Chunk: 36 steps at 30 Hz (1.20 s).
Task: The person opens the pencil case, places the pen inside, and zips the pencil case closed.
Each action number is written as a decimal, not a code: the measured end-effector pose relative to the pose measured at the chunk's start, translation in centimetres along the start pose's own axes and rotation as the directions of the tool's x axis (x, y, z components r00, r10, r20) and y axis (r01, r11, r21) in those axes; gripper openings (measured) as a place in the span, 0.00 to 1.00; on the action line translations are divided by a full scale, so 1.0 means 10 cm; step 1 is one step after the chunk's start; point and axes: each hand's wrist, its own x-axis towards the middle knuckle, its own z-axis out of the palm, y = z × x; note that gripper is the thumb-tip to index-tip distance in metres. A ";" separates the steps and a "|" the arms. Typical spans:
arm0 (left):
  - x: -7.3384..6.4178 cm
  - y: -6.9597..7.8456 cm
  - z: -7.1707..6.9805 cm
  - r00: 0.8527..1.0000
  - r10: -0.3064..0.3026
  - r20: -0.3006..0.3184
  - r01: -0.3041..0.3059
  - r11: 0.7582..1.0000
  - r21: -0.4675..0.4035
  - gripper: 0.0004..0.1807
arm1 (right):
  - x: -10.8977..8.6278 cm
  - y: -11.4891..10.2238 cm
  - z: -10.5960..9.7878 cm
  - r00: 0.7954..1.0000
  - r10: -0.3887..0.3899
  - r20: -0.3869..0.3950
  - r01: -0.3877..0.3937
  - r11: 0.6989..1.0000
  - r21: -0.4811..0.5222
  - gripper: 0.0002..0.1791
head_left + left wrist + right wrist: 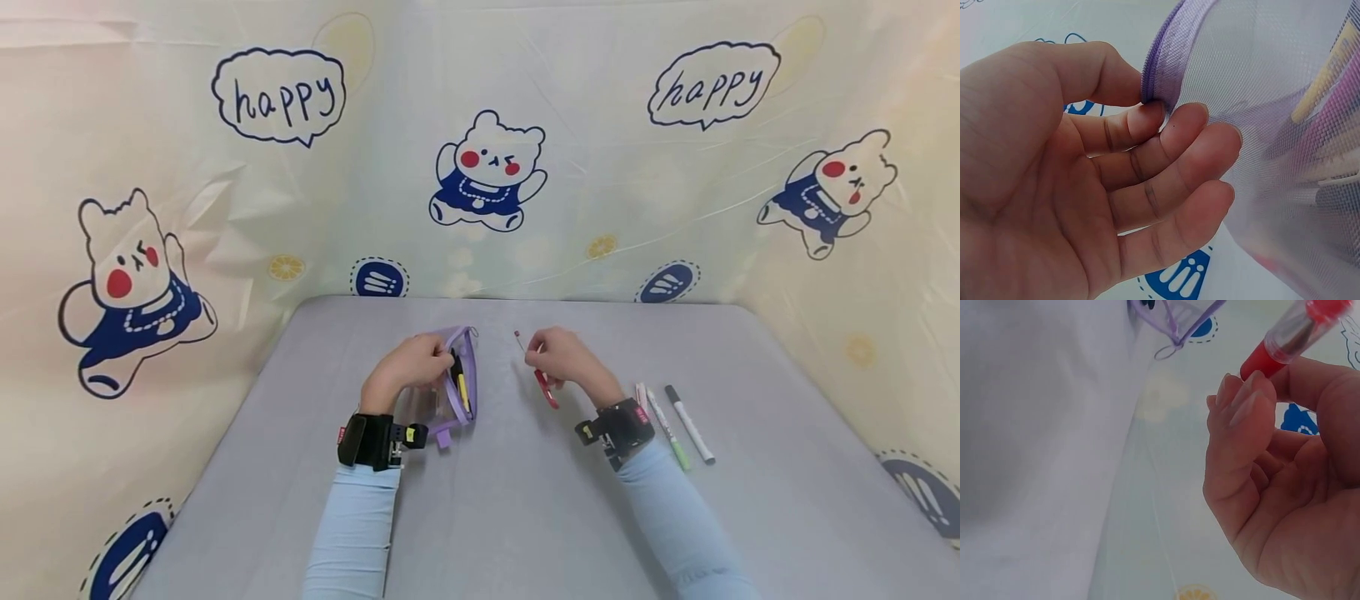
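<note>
My left hand [408,367] pinches the purple zippered edge [1163,56] of a see-through mesh pencil case [426,406], thumb against forefinger, with the other fingers along the mesh. The case's mouth gapes toward the right. Inside it are a black-and-yellow pen [462,392] and, through the mesh in the left wrist view, several more pens, partly blurred. To the right of the case, my right hand [566,358] grips a red pen [546,390] with a clear barrel between thumb and fingertips. The pen slants, and its middle is hidden behind the fingers.
On the grey table [525,517], right of my right wrist, lie a grey-capped marker [690,423], a white-and-green pen [667,429] and a pinkish pen [641,393] partly covered by the wrist camera. A printed cloth [600,183] hangs behind and along both sides of the table.
</note>
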 end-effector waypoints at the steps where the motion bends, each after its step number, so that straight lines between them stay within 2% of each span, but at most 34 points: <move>1: 0.00 0.00 0.00 1.000 0.001 -0.001 -0.001 1.000 -0.002 0.08 | 0.01 -0.02 0.02 1.000 -0.009 -0.001 0.009 1.000 0.001 0.11; 7: 0.01 0.01 -0.01 1.000 0.012 0.000 -0.012 1.000 -0.021 0.08 | 0.08 -0.17 0.09 0.998 -0.057 0.003 0.057 0.998 -0.002 0.10; 17: 0.01 0.01 -0.03 1.000 0.007 -0.005 -0.007 1.000 -0.026 0.07 | 0.17 -0.34 0.16 0.997 -0.074 0.011 0.074 0.996 0.046 0.10; 25: -0.01 -0.02 -0.02 1.000 0.000 -0.005 0.000 0.999 -0.033 0.08 | 0.25 -0.37 0.29 0.993 -0.117 0.031 0.113 0.989 0.095 0.10; 36: 0.00 0.00 -0.01 1.000 -0.023 0.011 0.024 0.999 -0.035 0.08 | 0.33 -0.44 0.43 0.989 -0.133 0.063 0.125 0.984 0.125 0.10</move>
